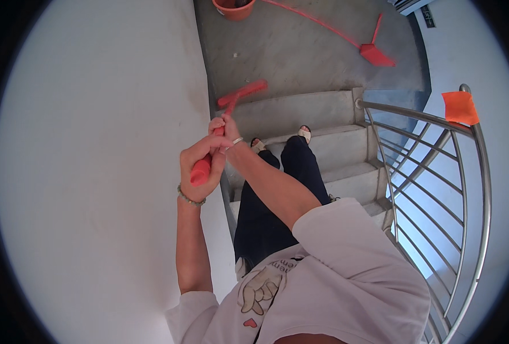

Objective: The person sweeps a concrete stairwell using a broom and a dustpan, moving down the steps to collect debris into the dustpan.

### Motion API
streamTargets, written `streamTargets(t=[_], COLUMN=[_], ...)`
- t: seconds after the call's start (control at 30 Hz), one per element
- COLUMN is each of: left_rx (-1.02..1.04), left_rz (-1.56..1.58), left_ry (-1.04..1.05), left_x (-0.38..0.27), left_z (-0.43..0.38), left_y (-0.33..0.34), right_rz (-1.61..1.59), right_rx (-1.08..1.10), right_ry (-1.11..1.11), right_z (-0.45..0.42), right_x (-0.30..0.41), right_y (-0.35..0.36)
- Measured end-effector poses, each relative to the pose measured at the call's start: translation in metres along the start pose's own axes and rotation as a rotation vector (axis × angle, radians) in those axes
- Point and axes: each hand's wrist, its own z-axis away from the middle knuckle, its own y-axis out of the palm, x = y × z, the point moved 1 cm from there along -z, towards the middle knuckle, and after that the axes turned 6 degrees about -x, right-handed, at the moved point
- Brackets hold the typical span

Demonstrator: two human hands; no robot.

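A red push broom reaches away from me, its bristled head on the grey floor beside the left wall, just past the stairs. My left hand grips the top end of its handle. Lower down the handle, my right hand is closed around it, with a pale bangle on that wrist. Farther off, a red long-handled dustpan lies on the landing. An orange bucket stands at the top edge, with something dark inside.
My feet are on the concrete stairs. A metal railing runs along the right side, with an orange cloth over its post. A white wall rises close on the left. Small bits of debris lie on the landing.
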Motion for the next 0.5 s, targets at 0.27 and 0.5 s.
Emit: streamTargets(t=[0.27,0.5], left_rx=[-0.428,-0.24], left_rz=[0.264,0.174], left_ry=[0.196,0.41], left_x=[-0.043,-0.063], left_z=[-0.045,-0.105], left_y=[0.004,0.104], right_rz=[2.481,2.257], right_rx=[0.355,1.356], right_ry=[-1.139,-1.092], right_z=[0.093,0.111], right_x=[0.043,0.089], right_y=[0.097,0.181])
